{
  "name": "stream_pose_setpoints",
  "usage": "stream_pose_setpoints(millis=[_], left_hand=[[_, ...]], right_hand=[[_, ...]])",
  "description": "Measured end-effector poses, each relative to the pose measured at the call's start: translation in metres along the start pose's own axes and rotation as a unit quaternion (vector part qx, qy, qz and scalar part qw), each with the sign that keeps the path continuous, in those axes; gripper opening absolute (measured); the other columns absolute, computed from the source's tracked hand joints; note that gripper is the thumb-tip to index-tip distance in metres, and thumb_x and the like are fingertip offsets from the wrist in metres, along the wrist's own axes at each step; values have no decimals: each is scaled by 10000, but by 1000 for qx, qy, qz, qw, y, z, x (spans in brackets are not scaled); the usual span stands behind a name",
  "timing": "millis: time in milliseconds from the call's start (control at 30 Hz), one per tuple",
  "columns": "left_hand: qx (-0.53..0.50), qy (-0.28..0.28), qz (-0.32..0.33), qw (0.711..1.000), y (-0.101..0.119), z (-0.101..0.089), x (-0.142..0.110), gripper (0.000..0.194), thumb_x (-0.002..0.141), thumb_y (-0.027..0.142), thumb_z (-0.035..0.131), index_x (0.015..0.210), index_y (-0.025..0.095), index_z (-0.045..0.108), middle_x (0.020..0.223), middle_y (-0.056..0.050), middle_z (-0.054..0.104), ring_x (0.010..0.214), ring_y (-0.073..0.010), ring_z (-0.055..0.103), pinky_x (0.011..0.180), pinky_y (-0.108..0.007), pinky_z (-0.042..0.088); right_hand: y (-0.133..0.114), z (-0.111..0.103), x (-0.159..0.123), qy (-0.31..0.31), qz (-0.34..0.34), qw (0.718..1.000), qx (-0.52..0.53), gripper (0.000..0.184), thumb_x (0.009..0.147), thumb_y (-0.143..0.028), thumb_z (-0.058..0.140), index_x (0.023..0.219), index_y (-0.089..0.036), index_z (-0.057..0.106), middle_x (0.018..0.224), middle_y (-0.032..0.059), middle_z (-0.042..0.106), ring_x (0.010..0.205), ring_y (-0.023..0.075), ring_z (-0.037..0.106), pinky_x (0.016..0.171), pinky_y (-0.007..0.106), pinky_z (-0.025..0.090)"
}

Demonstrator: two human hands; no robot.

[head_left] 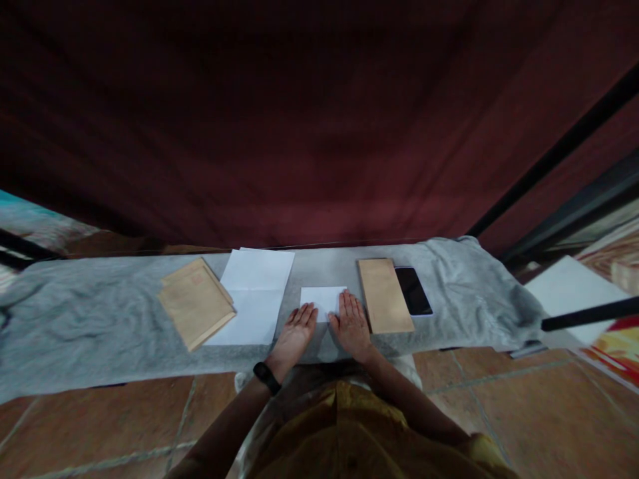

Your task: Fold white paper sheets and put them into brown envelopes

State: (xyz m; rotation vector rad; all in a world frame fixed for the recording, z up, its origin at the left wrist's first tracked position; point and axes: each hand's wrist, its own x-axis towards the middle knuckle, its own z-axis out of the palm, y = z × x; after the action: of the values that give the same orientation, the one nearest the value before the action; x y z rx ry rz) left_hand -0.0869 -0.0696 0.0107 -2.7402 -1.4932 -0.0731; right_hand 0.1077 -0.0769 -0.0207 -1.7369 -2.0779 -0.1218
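Note:
A small folded white sheet of paper (323, 299) lies on the grey cloth in front of me. My left hand (298, 327) rests at its near left corner, fingers stretched out. On its right side my right hand (352, 322) lies flat, fingers extended over the paper's edge. Neither hand grips anything. Close to the right hand is a brown paper envelope (387, 296). Left of my left hand lie larger white sheets (257, 299) with a crease across the top one, partly under a pile of brown envelopes (200, 306).
A dark-screened phone (413, 291) lies just right of the single envelope. The grey cloth (100, 319) covers a long narrow surface. A dark red curtain (319, 133) hangs behind it. Black metal bars (589, 314) stick out at the right; tiled floor (124, 419) shows below.

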Motion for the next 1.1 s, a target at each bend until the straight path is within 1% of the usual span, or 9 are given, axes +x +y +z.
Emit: stream_pose_setpoints(millis=[167, 267, 367, 467, 600, 700, 833, 933, 1100], left_hand=[[20, -52, 26, 998, 0, -21, 8, 524, 879, 16, 389, 1363, 158, 529, 1470, -146, 528, 1371, -234, 487, 1112, -399, 419], [-47, -19, 6, 999, -6, -32, 12, 420, 910, 56, 403, 1261, 173, 603, 1344, -122, 634, 1242, -224, 593, 1039, -379, 473], [-151, 51, -41, 986, -19, -44, 15, 271, 973, 203, 425, 1064, 191, 680, 1099, -96, 733, 1038, -225, 670, 957, -382, 501], [-295, 116, -86, 944, -35, -57, 21, 271, 969, 352, 470, 986, 207, 698, 959, -53, 748, 902, -207, 670, 873, -343, 511], [-461, 127, -153, 865, -50, -66, 36, 318, 881, 456, 560, 924, 179, 710, 807, -13, 711, 715, -159, 615, 662, -254, 488], [-514, 148, -179, 826, -50, -54, 46, 281, 827, 419, 623, 918, 168, 712, 770, -5, 679, 670, -140, 582, 627, -242, 466], [-529, 199, -256, 784, -37, -19, 45, 396, 804, 332, 672, 1162, 165, 651, 709, 24, 608, 620, -131, 555, 598, -245, 472], [-514, 191, -267, 793, -24, 3, 33, 495, 813, 236, 650, 1299, 175, 575, 875, -14, 647, 708, -143, 612, 678, -282, 538], [-402, 179, -235, 867, -14, 8, 22, 513, 820, 93, 567, 1320, 210, 572, 1172, -76, 615, 952, -179, 657, 933, -359, 551]], right_hand=[[2, -1, 0, -12, 4, 999, 29, 565, 1025, -335, 417, 1507, -45, 362, 1553, 214, 387, 1443, 292, 367, 1167, 482, 329], [7, -4, 1, -25, 8, 996, 82, 527, 1015, -312, 421, 1488, -80, 409, 1543, 197, 414, 1437, 290, 378, 1157, 495, 355], [15, -15, 3, -32, 33, 978, 202, 527, 983, -346, 460, 1464, -132, 455, 1478, 177, 505, 1384, 293, 453, 1131, 511, 395], [26, -34, 9, -34, 94, 921, 377, 537, 942, -417, 509, 1424, -181, 492, 1350, 129, 622, 1236, 265, 589, 1048, 452, 483], [29, -52, 19, -86, 179, 840, 505, 426, 898, -461, 557, 1224, -195, 621, 1058, 62, 737, 914, 198, 692, 803, 303, 566], [21, -46, 21, -128, 260, 823, 488, 322, 892, -473, 530, 939, -181, 659, 756, 26, 718, 639, 154, 655, 603, 245, 540], [10, -30, 16, -153, 299, 824, 457, 263, 927, -401, 446, 892, -189, 597, 685, 16, 700, 495, 128, 603, 474, 221, 494], [8, -24, 14, -170, 312, 833, 424, 222, 948, -338, 415, 956, -189, 580, 713, 16, 714, 483, 124, 612, 461, 214, 489], [7, -27, 17, -188, 301, 874, 333, 234, 955, -267, 447, 1112, -160, 584, 750, 40, 730, 531, 159, 654, 516, 240, 490]])
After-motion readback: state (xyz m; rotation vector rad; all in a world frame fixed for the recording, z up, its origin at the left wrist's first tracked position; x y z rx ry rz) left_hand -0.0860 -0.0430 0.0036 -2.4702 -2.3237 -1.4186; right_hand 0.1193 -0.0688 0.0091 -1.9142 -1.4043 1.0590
